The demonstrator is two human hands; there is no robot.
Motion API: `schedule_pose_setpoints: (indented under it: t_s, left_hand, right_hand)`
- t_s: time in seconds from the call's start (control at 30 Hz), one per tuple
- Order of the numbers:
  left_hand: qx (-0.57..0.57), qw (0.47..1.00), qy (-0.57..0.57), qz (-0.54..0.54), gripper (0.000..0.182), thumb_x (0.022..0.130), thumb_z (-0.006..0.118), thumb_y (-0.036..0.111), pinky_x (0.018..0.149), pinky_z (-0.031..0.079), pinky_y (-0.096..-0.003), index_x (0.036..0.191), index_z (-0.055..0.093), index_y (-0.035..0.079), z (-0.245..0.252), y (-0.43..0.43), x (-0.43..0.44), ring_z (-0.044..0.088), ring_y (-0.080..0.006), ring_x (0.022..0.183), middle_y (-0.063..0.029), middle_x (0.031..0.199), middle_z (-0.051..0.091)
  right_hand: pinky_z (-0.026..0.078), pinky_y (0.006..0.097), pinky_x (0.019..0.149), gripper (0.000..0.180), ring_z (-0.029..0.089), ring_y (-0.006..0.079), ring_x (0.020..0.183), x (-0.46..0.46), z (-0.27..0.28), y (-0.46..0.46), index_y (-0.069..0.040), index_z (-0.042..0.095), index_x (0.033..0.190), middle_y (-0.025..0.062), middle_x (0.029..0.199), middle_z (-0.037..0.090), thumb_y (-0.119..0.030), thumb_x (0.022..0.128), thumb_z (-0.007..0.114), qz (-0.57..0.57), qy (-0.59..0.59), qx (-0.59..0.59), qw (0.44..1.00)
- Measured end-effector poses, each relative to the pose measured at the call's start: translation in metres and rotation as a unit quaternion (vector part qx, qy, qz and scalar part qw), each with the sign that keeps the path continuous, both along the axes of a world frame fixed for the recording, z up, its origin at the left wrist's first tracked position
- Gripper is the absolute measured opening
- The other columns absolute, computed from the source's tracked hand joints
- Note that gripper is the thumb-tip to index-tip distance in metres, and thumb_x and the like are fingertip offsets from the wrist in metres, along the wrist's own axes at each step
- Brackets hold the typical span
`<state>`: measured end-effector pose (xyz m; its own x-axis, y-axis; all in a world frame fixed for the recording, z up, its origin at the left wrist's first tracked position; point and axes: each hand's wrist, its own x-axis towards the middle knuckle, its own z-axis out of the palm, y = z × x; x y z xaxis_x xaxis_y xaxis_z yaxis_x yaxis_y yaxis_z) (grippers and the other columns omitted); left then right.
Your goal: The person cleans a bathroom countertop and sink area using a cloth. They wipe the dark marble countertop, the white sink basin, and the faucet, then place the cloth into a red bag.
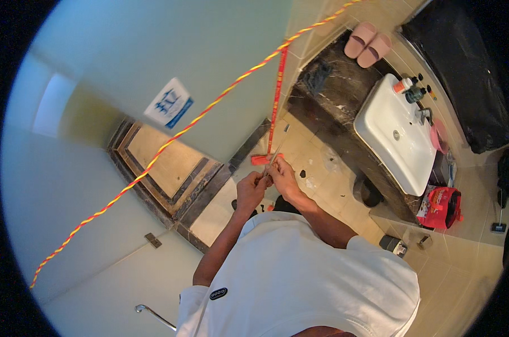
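My right hand (286,177) grips a thin, pointed, metal-looking tool (276,152) whose tip points up and away from me. My left hand (251,192) meets it, fingers pinched at the tool's lower end; whatever else lies between the fingertips is too small to tell. Just beyond both hands is the red head of a floor broom or squeegee (259,160), partly behind my right fingers. Its red handle (278,84) with printed writing rises against the frosted glass.
A twisted red-and-yellow rope (191,123) crosses in front of the frosted glass panel (220,46). On the right, a white washbasin (374,122) sits on a dark marble counter (334,90) with pink slippers (367,44). Scraps (310,182) litter the tiled floor. A red bag (440,206) stands nearby.
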<state>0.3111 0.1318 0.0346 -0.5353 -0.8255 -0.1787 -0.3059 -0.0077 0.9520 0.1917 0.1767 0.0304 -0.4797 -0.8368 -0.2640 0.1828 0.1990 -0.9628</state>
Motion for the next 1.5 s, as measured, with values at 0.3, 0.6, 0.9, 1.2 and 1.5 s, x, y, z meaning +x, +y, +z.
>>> schedule_pose_setpoints:
  t_s: [0.3, 0.6, 0.9, 1.2, 1.5]
  left_hand:
    - [0.083, 0.993, -0.027, -0.083, 0.018, 0.088, 0.060, 0.018, 0.039, 0.039, -0.0226, 0.082, 0.061, 0.002, -0.010, 0.052, -0.120, 0.050, -0.0071, 0.046, -0.0037, 0.064, 0.059]
    - [0.085, 0.971, -0.094, -0.201, 0.017, 0.085, 0.062, 0.017, 0.038, 0.039, -0.0246, 0.079, 0.059, 0.002, -0.011, 0.066, -0.185, 0.050, -0.0085, 0.044, -0.0042, 0.061, 0.058]
    - [0.054, 0.924, -0.020, -0.378, 0.018, 0.080, 0.068, 0.016, 0.044, 0.042, -0.0271, 0.075, 0.059, 0.002, -0.044, 0.076, -0.233, 0.054, -0.0097, 0.048, -0.0050, 0.055, 0.057]
    - [0.040, 0.887, -0.003, -0.459, 0.014, 0.078, 0.069, 0.013, 0.046, 0.041, -0.0262, 0.077, 0.059, 0.002, -0.031, 0.108, -0.276, 0.049, -0.0086, 0.050, -0.0039, 0.064, 0.058]
    - [0.075, 0.871, -0.028, -0.485, 0.016, 0.081, 0.067, 0.017, 0.048, 0.044, -0.0280, 0.085, 0.062, 0.002, -0.047, 0.170, -0.353, 0.055, -0.0115, 0.051, -0.0070, 0.063, 0.060]
  right_hand:
    - [0.046, 0.0241, 0.049, 0.019, 0.056, 0.0114, 0.056, -0.122, -0.016, 0.067, 0.001, 0.050, 0.103, 0.0059, 0.071, 0.058, -0.012, 0.089, 0.052, -0.017, 0.017, 0.049, 0.998]
    - [0.046, 0.0306, 0.050, 0.020, 0.056, 0.0153, 0.055, -0.168, -0.049, 0.109, 0.001, 0.053, 0.097, 0.0093, 0.069, 0.059, -0.013, 0.084, 0.057, -0.142, 0.007, 0.083, 0.986]
    - [0.045, 0.0256, 0.050, 0.017, 0.054, 0.0117, 0.061, -0.178, -0.029, 0.151, 0.000, 0.049, 0.104, 0.0069, 0.075, 0.057, -0.005, 0.088, 0.047, -0.328, -0.077, 0.088, 0.937]
    - [0.045, 0.0243, 0.055, 0.018, 0.053, 0.0103, 0.065, -0.196, -0.018, 0.190, -0.002, 0.050, 0.104, 0.0048, 0.076, 0.058, -0.005, 0.087, 0.049, -0.440, -0.078, 0.066, 0.892]
    - [0.044, 0.0259, 0.058, 0.017, 0.052, 0.0115, 0.068, -0.316, 0.006, 0.320, 0.000, 0.048, 0.105, 0.0051, 0.075, 0.055, -0.007, 0.089, 0.049, -0.579, 0.156, 0.055, 0.798]
